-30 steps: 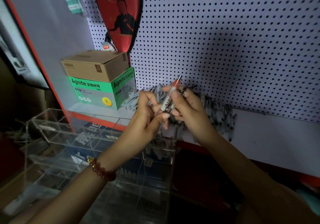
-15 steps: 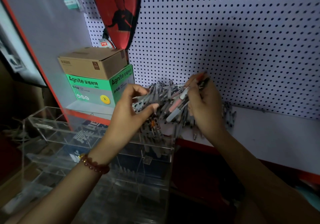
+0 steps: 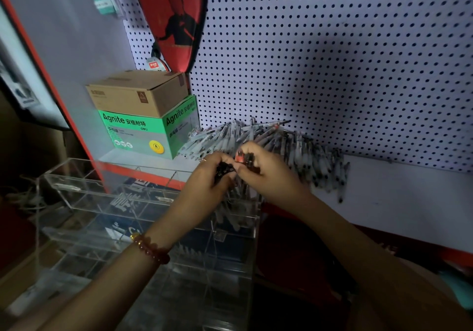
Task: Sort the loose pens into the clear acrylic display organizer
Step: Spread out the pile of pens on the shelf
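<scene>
Holding a small bunch of pens [image 3: 225, 171], the left hand [image 3: 204, 185] has its fingers curled around their dark ends, and the barrels go down from the fist into the top right compartment of the clear acrylic organizer [image 3: 76, 190]. The right hand [image 3: 268, 174] is just beside it, so close that the fingertips of both hands almost touch. Its fingers are closed on a few pens [image 3: 245, 158] too; one of them shows a red end between the thumb and the first finger, and the others look dark. How many pens each hand has, I cannot tell, because the fingers cover them.

Behind the fingers of both hands, a big pile of loose pens [image 3: 294, 144] lies on the white shelf [image 3: 396, 197], spread like a fan against the pegboard wall [image 3: 332, 62]. Most of the pile is beyond the right hand and to its right side.

Below the left wrist, which wears a bracelet of brown-red beads [image 3: 153, 250], the organizer stands with several rows of compartments. The compartments to the left of the left hand look without pens, but the lower ones are dim and hard to read.

Far to the left of the fingers, a green and white box [image 3: 143, 133] sits on the shelf with a brown carton [image 3: 135, 93] on top. A red racket cover [image 3: 174, 18] hangs on the wall above them.
</scene>
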`<move>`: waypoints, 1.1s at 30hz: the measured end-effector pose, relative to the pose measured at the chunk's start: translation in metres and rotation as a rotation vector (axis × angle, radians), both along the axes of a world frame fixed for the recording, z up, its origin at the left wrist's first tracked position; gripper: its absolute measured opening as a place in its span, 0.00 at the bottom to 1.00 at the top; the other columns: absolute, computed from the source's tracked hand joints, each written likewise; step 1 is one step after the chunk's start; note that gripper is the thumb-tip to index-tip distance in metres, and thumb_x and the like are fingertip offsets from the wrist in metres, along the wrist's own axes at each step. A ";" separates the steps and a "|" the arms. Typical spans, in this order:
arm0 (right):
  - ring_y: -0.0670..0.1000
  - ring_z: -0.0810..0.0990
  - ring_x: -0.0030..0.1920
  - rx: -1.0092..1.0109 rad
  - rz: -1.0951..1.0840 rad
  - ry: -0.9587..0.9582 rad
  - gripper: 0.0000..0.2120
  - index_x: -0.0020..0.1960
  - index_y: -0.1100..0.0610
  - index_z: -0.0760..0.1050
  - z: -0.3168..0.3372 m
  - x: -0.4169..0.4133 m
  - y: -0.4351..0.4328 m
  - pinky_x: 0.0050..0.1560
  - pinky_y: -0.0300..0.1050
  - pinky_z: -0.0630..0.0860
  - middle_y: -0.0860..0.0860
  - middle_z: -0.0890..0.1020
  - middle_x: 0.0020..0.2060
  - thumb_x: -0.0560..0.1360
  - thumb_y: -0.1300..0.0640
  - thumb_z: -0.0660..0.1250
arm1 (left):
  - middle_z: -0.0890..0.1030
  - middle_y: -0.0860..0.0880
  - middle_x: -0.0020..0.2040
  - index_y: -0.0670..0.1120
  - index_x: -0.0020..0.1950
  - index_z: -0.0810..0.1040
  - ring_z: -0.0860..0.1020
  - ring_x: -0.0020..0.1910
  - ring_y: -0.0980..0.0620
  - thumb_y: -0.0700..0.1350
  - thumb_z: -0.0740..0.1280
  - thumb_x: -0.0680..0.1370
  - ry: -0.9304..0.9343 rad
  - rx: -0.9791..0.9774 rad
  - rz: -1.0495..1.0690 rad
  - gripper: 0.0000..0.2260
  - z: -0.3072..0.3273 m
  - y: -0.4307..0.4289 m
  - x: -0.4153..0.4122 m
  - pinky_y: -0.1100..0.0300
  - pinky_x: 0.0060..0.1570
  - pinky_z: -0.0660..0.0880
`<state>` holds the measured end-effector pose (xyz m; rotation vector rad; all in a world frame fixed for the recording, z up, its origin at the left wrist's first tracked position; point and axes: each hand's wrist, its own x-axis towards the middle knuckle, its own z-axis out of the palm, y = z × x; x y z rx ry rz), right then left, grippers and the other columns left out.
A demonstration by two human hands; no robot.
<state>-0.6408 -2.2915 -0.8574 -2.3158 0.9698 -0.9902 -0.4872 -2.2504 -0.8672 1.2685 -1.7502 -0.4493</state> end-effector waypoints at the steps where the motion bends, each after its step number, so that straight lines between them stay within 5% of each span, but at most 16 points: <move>1: 0.42 0.73 0.37 0.038 0.000 -0.012 0.03 0.48 0.50 0.70 0.000 -0.001 -0.001 0.37 0.43 0.69 0.46 0.77 0.38 0.77 0.52 0.64 | 0.78 0.50 0.46 0.48 0.53 0.72 0.76 0.44 0.57 0.37 0.65 0.78 0.019 0.004 -0.003 0.08 0.000 0.000 0.000 0.65 0.43 0.71; 5: 0.45 0.77 0.51 0.193 0.017 0.020 0.12 0.55 0.48 0.72 0.002 -0.009 -0.006 0.53 0.48 0.75 0.46 0.79 0.49 0.76 0.44 0.64 | 0.74 0.54 0.54 0.51 0.61 0.65 0.75 0.54 0.60 0.36 0.64 0.78 0.112 0.032 -0.057 0.16 0.000 0.001 -0.001 0.65 0.53 0.73; 8: 0.44 0.77 0.50 0.260 0.086 0.056 0.17 0.60 0.49 0.72 0.005 -0.016 -0.006 0.51 0.46 0.75 0.42 0.78 0.47 0.75 0.42 0.64 | 0.72 0.56 0.54 0.51 0.60 0.63 0.74 0.52 0.65 0.35 0.65 0.77 0.182 0.074 -0.065 0.18 0.000 0.001 0.000 0.68 0.52 0.74; 14: 0.41 0.79 0.45 0.256 0.182 0.240 0.20 0.69 0.53 0.67 0.010 -0.016 0.005 0.48 0.40 0.74 0.41 0.79 0.45 0.78 0.55 0.65 | 0.69 0.53 0.55 0.47 0.62 0.59 0.73 0.58 0.52 0.34 0.68 0.74 0.296 0.209 -0.032 0.24 0.003 0.002 -0.002 0.68 0.51 0.74; 17: 0.47 0.80 0.43 0.107 0.040 0.261 0.15 0.64 0.56 0.72 0.007 -0.012 0.005 0.46 0.46 0.77 0.49 0.83 0.46 0.78 0.55 0.64 | 0.69 0.54 0.55 0.48 0.63 0.59 0.73 0.58 0.51 0.34 0.71 0.72 0.300 0.219 -0.028 0.27 0.003 0.003 -0.004 0.68 0.50 0.74; 21: 0.47 0.77 0.40 -0.154 -0.059 0.385 0.09 0.53 0.53 0.77 -0.002 -0.007 0.001 0.37 0.44 0.73 0.49 0.81 0.41 0.77 0.49 0.64 | 0.72 0.50 0.54 0.47 0.61 0.62 0.75 0.58 0.48 0.34 0.71 0.71 0.348 0.190 0.026 0.25 0.001 0.000 -0.005 0.60 0.54 0.74; 29: 0.48 0.76 0.33 -0.054 0.001 0.201 0.04 0.43 0.55 0.75 -0.010 -0.010 -0.006 0.34 0.46 0.70 0.49 0.78 0.33 0.77 0.57 0.64 | 0.74 0.49 0.54 0.46 0.61 0.66 0.75 0.54 0.57 0.33 0.69 0.73 0.275 0.107 -0.012 0.21 -0.002 -0.002 -0.004 0.73 0.53 0.71; 31: 0.47 0.76 0.33 -0.038 0.024 0.185 0.02 0.49 0.54 0.75 -0.010 -0.010 -0.005 0.35 0.46 0.71 0.48 0.80 0.35 0.78 0.57 0.64 | 0.75 0.50 0.54 0.45 0.60 0.67 0.75 0.54 0.56 0.32 0.70 0.72 0.273 0.106 -0.011 0.21 -0.002 -0.002 -0.004 0.72 0.53 0.72; 33: 0.48 0.79 0.36 0.030 0.038 0.176 0.13 0.62 0.52 0.70 -0.006 -0.012 -0.003 0.37 0.48 0.74 0.49 0.82 0.39 0.78 0.56 0.63 | 0.75 0.50 0.53 0.43 0.61 0.69 0.76 0.54 0.53 0.32 0.71 0.71 0.308 0.123 -0.021 0.21 0.001 -0.002 -0.005 0.70 0.53 0.73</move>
